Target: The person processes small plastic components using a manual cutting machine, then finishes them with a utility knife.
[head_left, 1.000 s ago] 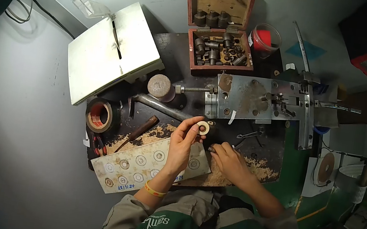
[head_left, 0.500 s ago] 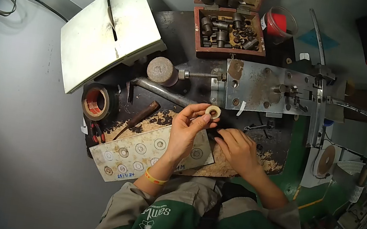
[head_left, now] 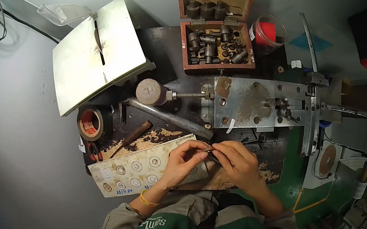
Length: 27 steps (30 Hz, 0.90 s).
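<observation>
My left hand [head_left: 184,161] and my right hand [head_left: 239,166] meet at the fingertips over the right end of a pale board [head_left: 128,184]. The fingers of both are pinched around a small dark-edged piece [head_left: 209,150], mostly hidden, whose kind I cannot make out. Rows of ringed circles and blue handwriting mark the board. Just beyond my fingers, a small beige ring [head_left: 208,126] lies by the end of a metal bar or handle [head_left: 169,117].
A round-headed mallet [head_left: 151,92], a wooden-handled tool [head_left: 135,135] and a tape roll [head_left: 90,123] lie left. Behind stands a wooden box [head_left: 218,70] of metal punches beside a clear tub [head_left: 271,35]. A steel plate fixture [head_left: 251,103] sits right; a white slotted cover [head_left: 102,55] stands far left.
My left hand has come down toward me, and the pale ring it held up no longer shows in its fingers. My right hand has joined it at the fingertips. The camera view has shifted.
</observation>
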Available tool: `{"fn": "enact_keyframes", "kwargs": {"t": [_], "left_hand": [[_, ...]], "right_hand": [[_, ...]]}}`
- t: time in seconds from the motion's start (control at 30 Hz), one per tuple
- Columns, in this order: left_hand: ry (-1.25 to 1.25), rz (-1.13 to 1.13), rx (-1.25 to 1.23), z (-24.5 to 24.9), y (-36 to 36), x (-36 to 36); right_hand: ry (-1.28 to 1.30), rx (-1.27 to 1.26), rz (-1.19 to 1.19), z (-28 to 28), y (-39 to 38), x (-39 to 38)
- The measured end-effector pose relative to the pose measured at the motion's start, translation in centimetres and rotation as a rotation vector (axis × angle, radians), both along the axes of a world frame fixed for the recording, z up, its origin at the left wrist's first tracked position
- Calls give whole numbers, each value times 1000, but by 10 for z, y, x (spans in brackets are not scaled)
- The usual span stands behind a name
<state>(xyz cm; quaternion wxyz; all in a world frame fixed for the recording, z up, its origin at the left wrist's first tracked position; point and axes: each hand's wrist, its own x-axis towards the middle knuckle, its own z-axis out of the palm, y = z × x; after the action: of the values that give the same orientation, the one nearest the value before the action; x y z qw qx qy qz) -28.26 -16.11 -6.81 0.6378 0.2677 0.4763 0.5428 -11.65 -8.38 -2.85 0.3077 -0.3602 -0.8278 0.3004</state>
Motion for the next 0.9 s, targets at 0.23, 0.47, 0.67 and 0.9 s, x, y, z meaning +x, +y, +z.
{"fn": "enact_keyframes", "kwargs": {"t": [0.23,0.47,0.67,0.9], "left_hand": [[26,104,-88,-8,3,0],[-20,158,-50,-6,0,-3],[-17,155,-56,-6,-3,-5],[-10,156,-17,-1,-4,-4]], "right_hand": [[-310,278,-60,45,59,-8],[-536,350,42,41,70,-25],[-574,378,131,44,77,-30],[-438,240,237,41,98,-24]]}}
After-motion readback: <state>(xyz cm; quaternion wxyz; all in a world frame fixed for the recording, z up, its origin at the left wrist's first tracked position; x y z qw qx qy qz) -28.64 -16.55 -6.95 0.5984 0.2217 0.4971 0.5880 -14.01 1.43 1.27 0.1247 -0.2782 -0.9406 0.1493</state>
